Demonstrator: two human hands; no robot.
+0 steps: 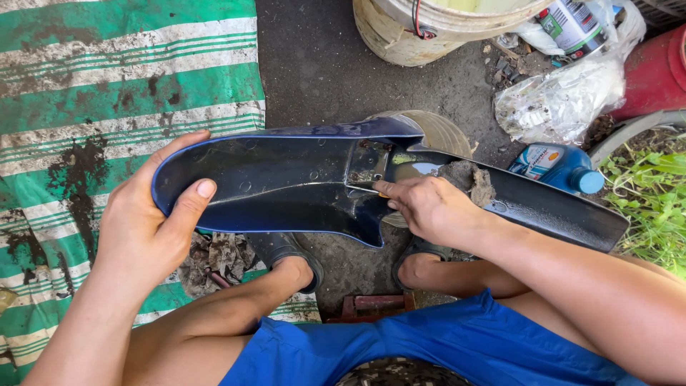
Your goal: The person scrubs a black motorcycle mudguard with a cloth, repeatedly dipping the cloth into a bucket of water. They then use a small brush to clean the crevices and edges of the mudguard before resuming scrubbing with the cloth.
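Note:
A long dark blue mudguard (286,182) lies across my lap area, hollow side up, with dried mud stuck near its middle. My left hand (146,221) grips its rounded left end, thumb inside the hollow. My right hand (429,207) rests on the middle of the mudguard beside a small metal bracket (368,164). Its fingers pinch something small with a yellowish tip against the bracket; what it is I cannot tell.
A green and white striped mat (107,107), smeared with mud, covers the ground on the left. A dirty pale bucket (421,28) stands at the top. Plastic bags (564,93), a can (572,25), a blue bottle (561,164) and grass (654,193) lie on the right.

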